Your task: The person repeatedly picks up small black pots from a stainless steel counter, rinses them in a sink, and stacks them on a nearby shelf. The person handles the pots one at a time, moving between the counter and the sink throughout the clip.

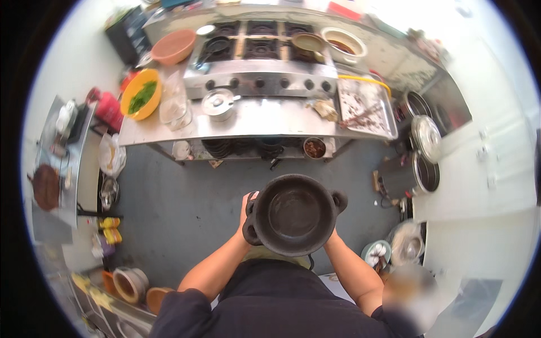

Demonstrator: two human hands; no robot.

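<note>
A dark clay pot (298,215) is carried in front of my body, its open top facing up and its inside bare. My left hand (245,207) grips it from the left, with the fingers partly behind the rim. From the right, my right hand (333,235) supports the pot and is mostly hidden beneath it. One lug handle (339,202) sticks out on the right. Two handles show on the left; I cannot tell whether a second pot is stacked underneath.
Ahead stands a steel table (270,122) with a gas stove (260,76), a lidded pot (218,103), a yellow bowl of greens (143,95) and a metal tray (367,110). Large pots (399,179) stand right. Behind left are several tubs (131,283). Grey floor (169,203) surrounds me.
</note>
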